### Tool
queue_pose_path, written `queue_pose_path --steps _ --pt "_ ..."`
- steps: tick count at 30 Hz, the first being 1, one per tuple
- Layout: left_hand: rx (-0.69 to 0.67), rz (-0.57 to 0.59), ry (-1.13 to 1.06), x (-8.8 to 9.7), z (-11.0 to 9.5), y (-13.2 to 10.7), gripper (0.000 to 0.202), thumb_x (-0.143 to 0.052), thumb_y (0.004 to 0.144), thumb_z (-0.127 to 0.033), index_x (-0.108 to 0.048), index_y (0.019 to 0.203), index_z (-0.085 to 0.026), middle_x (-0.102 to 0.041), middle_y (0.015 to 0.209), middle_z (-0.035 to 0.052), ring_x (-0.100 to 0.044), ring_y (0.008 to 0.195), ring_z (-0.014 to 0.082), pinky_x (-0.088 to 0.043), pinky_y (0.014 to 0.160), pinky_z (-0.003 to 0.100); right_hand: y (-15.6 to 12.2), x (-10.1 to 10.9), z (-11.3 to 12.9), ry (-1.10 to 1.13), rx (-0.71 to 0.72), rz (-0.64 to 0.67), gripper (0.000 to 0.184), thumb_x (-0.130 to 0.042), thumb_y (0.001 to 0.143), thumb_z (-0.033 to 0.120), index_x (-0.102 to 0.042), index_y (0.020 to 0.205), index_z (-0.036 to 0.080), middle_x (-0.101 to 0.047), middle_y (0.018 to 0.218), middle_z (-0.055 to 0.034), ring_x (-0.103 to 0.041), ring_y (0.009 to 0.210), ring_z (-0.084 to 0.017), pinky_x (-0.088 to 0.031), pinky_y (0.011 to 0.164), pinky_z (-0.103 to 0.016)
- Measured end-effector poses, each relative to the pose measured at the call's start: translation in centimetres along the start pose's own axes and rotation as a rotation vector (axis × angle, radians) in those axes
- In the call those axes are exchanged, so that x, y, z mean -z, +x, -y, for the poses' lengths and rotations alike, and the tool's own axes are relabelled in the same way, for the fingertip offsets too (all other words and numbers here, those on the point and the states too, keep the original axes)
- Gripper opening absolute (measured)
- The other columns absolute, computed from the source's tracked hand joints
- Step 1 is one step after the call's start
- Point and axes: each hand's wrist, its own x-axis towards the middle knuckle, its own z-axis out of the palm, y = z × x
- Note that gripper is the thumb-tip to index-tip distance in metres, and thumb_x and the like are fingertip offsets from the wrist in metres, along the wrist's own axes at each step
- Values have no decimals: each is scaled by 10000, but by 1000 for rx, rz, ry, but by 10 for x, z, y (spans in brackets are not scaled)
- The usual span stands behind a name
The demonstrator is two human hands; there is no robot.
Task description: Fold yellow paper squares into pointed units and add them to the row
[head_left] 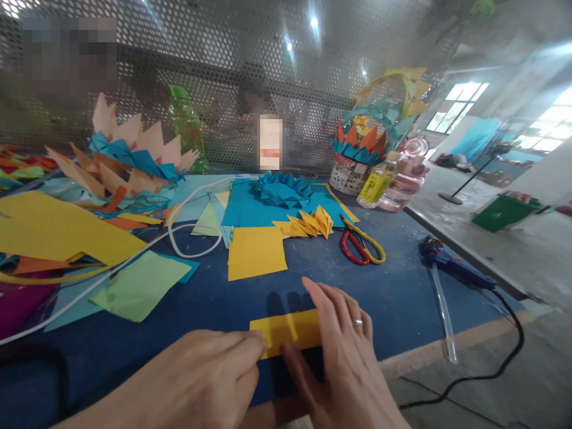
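A folded strip of yellow paper lies on the blue tabletop near its front edge. My left hand is closed at the strip's left end, its fingertips pressed together on the paper. Across the right end rests my right hand, thumb at the near edge and fingers over the far side, gripping the paper between them. A ring shows on one of its fingers. Just beyond lies a stack of square yellow sheets. Behind that stack is a row of folded yellow paper points.
Scissors lie behind my right hand. A glue gun with its cord sits at the right edge. A blue folded ring, an orange paper crown, paper sheets, a white cable and bottles occupy the table.
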Motion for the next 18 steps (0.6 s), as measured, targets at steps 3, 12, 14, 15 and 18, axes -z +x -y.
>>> queue_pose_path --steps 3,12,14,15,18 --pt "66 -134 1 -1 -2 0 512 -302 988 -76 -600 602 -233 -625 604 13 -586 594 187 -414 568 335 3 -9 12 -21 -5 12 688 -553 923 387 -294 1507 133 -524 1395 -181 -475 1248 -353 -417 965 -521" --pt "-35 -140 -24 -5 9 1 506 -321 979 -71 -598 589 -234 -608 581 -1 -548 530 163 -404 498 313 -7 2 -18 -56 -51 25 612 -505 945 299 -304 1512 190 -568 1365 -145 -513 1242 -324 -473 929 -481" --pt "-32 -127 -36 -3 10 2 460 -354 928 -17 -581 590 -231 -596 578 -21 -529 514 155 -402 509 300 -11 7 -24 -60 -73 26 583 -464 961 272 -301 1516 206 -569 1366 -139 -510 1251 -318 -477 930 -481" --pt "-38 -122 -41 -1 10 3 436 -371 907 -3 -572 593 -229 -588 577 -31 -516 505 148 -402 515 291 -13 8 -27 -63 -85 23 575 -446 965 258 -298 1519 210 -565 1371 -138 -506 1256 -317 -476 933 -486" --pt "-45 -28 -18 4 10 4 331 -443 838 -18 -598 637 -231 -607 616 -47 -506 513 136 -419 548 268 -16 11 -32 -63 -66 51 589 -432 960 221 -279 1529 207 -555 1380 -148 -507 1251 -313 -476 928 -487"
